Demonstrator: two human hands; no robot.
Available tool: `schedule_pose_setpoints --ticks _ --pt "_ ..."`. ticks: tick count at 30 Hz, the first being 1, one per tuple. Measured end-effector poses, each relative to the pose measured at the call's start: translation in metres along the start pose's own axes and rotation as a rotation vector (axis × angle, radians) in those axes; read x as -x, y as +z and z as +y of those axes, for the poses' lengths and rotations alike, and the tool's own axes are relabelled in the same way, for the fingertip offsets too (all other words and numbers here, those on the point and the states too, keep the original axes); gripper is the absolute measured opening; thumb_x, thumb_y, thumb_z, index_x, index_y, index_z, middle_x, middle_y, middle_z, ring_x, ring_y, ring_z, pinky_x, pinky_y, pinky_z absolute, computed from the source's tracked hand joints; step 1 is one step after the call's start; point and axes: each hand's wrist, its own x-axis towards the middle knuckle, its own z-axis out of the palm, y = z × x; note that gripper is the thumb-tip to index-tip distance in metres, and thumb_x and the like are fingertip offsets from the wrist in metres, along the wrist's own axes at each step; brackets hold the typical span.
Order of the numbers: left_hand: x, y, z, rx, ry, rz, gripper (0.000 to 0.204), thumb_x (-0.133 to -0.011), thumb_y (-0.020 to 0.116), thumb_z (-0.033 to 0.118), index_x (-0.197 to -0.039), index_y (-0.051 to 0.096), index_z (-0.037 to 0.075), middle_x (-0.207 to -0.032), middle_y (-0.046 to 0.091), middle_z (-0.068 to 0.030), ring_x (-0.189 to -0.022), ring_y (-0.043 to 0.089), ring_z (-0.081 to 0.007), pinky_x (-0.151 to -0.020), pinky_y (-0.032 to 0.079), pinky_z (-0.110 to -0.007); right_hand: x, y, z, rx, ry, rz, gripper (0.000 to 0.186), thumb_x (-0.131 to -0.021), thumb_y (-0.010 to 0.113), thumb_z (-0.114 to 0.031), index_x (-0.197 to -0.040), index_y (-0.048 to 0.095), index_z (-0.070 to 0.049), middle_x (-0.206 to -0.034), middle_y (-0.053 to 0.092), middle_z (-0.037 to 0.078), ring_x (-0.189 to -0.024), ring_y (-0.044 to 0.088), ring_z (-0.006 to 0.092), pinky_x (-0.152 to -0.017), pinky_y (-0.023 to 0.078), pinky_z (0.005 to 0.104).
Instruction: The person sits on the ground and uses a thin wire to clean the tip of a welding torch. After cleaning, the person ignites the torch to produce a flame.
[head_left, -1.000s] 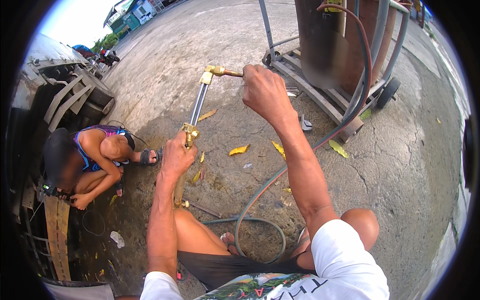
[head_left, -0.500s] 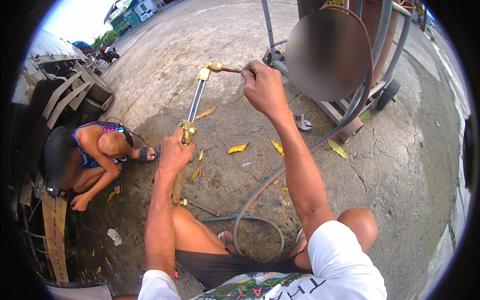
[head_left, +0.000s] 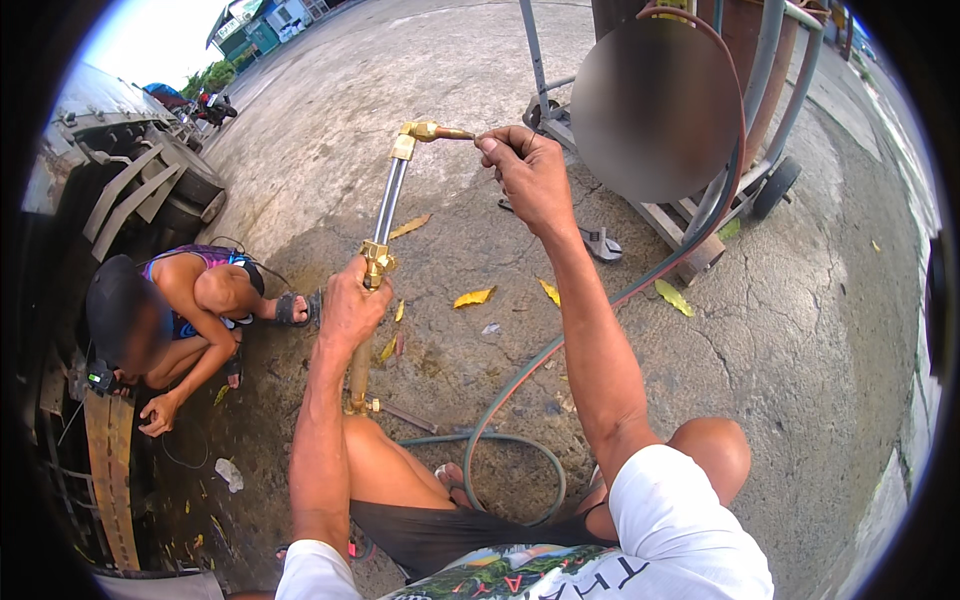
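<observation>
My left hand [head_left: 357, 305] is wrapped round the handle of a brass cutting torch [head_left: 391, 190], which stands nearly upright with its head at the top. The torch's copper nozzle [head_left: 452, 133] points right. At the nozzle's end my right hand [head_left: 530, 180] pinches with thumb and forefinger. A thin dark wire [head_left: 533, 140] shows by those fingers; most of it is hidden. Whether it sits inside the nozzle's hole, I cannot tell. The torch's lower end comes down by my left knee.
Hoses [head_left: 530, 365] loop over the ground to a wheeled cylinder cart [head_left: 690, 225]. An adjustable wrench [head_left: 602, 245] lies near the cart. At the left a person [head_left: 205, 290] crouches by a rusty metal strip [head_left: 108, 470] and a truck's wheels [head_left: 180, 180]. Yellow leaves [head_left: 474, 297] dot the concrete.
My right hand has turned slightly and its fingers have opened out a little at the nozzle, baring more of the wrench. The torch head has shifted slightly left. My left hand keeps its grip.
</observation>
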Motion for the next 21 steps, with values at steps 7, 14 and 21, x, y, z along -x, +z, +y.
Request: schedule_pose_setpoints --ticks 7,14,21 --pt "-0.001 0.000 0.002 0.005 0.044 0.033 0.021 -0.085 0.073 0.015 -0.095 0.062 0.000 -0.065 0.060 -0.0139 -0.054 0.054 -0.0196 -0.055 0.045 -0.040 0.002 -0.001 -0.002 0.489 -0.450 0.105 0.010 -0.094 0.068 -0.009 -0.096 0.072 0.000 -0.087 0.072 0.017 -0.077 0.071 0.0323 -0.068 0.054 0.0434" --pt "0.000 0.001 -0.005 -0.027 0.048 0.011 0.021 -0.085 0.072 0.013 -0.093 0.061 -0.001 -0.065 0.059 -0.0166 -0.055 0.056 -0.0202 -0.056 0.046 -0.040 0.001 0.003 0.006 0.677 -0.577 0.115 0.007 -0.096 0.065 -0.007 -0.100 0.068 -0.001 -0.092 0.070 0.017 -0.084 0.069 0.0384 -0.070 0.053 0.0463" --pt "-0.002 -0.004 0.006 -0.017 -0.009 -0.052 0.020 -0.085 0.068 0.014 -0.090 0.058 -0.002 -0.067 0.064 -0.0231 -0.062 0.068 -0.0405 -0.062 0.050 -0.048 0.003 0.008 -0.001 0.566 -0.379 0.111 0.009 -0.094 0.065 -0.007 -0.099 0.067 0.000 -0.079 0.067 0.016 -0.072 0.070 0.0327 -0.064 0.053 0.0420"
